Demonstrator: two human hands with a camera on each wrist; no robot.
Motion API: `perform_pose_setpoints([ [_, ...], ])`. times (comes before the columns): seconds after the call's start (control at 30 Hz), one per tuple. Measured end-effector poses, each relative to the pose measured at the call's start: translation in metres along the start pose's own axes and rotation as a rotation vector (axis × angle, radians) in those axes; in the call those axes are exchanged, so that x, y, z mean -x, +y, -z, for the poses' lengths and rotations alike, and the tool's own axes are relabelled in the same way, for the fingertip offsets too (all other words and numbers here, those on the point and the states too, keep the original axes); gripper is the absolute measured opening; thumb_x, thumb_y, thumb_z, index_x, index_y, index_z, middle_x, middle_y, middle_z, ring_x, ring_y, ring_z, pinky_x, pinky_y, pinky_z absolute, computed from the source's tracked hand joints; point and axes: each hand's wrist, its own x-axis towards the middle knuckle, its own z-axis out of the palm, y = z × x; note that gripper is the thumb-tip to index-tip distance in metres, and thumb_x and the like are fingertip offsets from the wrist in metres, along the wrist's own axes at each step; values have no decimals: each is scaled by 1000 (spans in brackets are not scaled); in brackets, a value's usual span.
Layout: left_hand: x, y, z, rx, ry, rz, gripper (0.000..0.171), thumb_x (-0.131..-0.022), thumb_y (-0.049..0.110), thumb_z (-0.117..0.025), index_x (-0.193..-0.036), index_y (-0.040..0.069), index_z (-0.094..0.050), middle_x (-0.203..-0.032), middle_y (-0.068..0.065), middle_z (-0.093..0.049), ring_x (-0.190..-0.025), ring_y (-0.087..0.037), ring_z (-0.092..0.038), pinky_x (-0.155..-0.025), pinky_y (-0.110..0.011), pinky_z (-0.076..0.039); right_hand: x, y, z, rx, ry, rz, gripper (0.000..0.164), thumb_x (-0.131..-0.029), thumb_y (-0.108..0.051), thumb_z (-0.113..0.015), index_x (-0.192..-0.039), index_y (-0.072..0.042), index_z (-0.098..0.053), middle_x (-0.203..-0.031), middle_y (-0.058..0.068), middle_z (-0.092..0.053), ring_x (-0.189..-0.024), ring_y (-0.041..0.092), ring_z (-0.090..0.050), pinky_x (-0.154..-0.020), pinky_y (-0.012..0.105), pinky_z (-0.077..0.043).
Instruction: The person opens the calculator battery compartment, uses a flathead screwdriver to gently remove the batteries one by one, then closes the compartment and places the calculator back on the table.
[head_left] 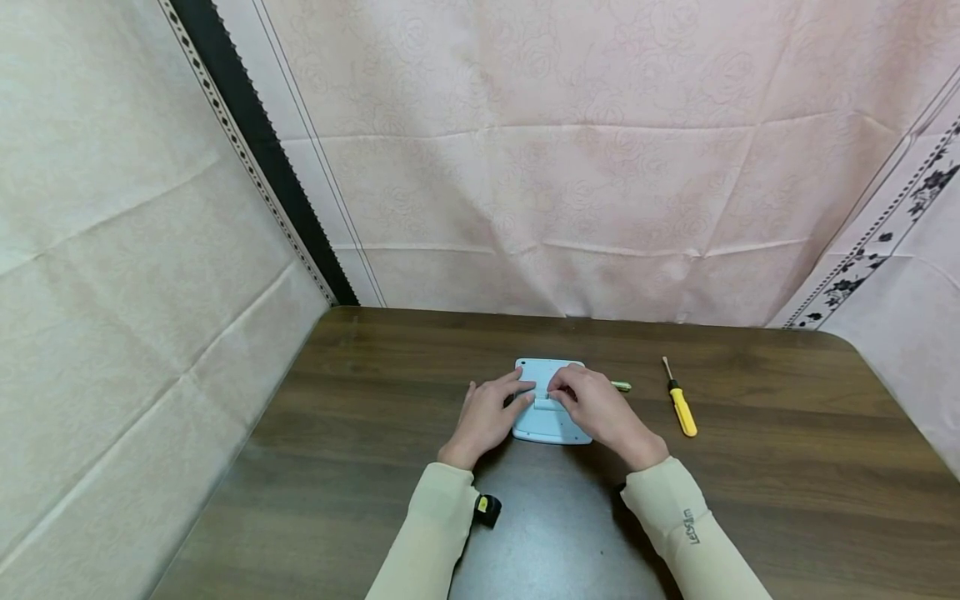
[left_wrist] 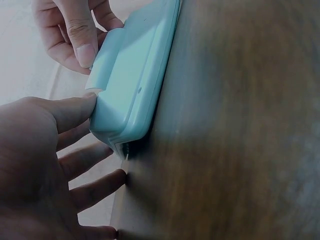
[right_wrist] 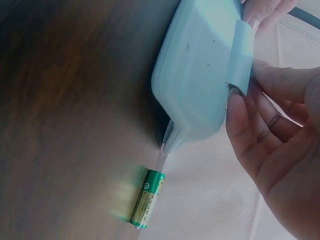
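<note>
A light blue plastic device (head_left: pixel 551 429) lies flat on the table, with a raised housing (left_wrist: pixel 108 60) across its upper face. My left hand (head_left: pixel 486 417) touches its left side; in the left wrist view the thumb rests at the housing's end and the other fingers are spread fairly straight. My right hand (head_left: pixel 598 407) pinches the housing, curled index finger and thumb at its end, as the right wrist view shows. A dark gap shows under that end; what is inside is hidden. A green battery (right_wrist: pixel 146 199) lies beside the device, partly hidden in the head view.
To the right lies a screwdriver (head_left: pixel 681 407) with a yellow handle, tip pointing away. The brown wooden table (head_left: pixel 787 433) meets hanging pale patterned cloth (head_left: pixel 600 208) at its back. A small black wrist camera (head_left: pixel 487 510) sits at my left sleeve.
</note>
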Motion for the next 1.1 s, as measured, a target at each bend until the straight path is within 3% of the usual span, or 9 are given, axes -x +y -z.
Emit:
perform_pose_setpoints([
  [0.27, 0, 0, 0, 3, 0, -8, 34, -111, 30, -60, -140, 16, -73, -159, -7, -52, -147, -33, -48, -120, -76, -14, 0, -1, -2, 52, 14, -10, 5, -99, -2, -74, -102, -4, -77, -95, 2, -70, -82, 16, -63, -76, 39, -58],
  [0.57, 0, 0, 0, 0, 1, -2, 34, -111, 29, -59, -139, 17, -73, -159, -6, -52, -147, -31, -48, -120, -75, -13, 1, 2, -6, 92, 36, -23, 7, -99, -2, -75, -104, -3, -79, -101, 7, -71, -93, 25, -65, -83, 45, -59],
  [0.83, 0, 1, 1, 11, -7, 18, 36, -110, 34, -61, -141, 18, -72, -160, -4, -52, -148, -31, -46, -121, -74, -13, 0, 5, -6, 90, 17, -81, 7, -100, -3, -73, -104, -3, -80, -103, 9, -71, -102, 31, -63, -88, 50, -57],
  [1.1, 0, 3, 1, 15, -10, 30, 37, -109, 34, -63, -142, 19, -72, -160, -3, -52, -149, -31, -46, -121, -74, -11, -2, 7, -6, 76, 13, -152, 5, -99, -3, -75, -100, -2, -79, -100, 9, -69, -100, 32, -63, -87, 49, -57],
])
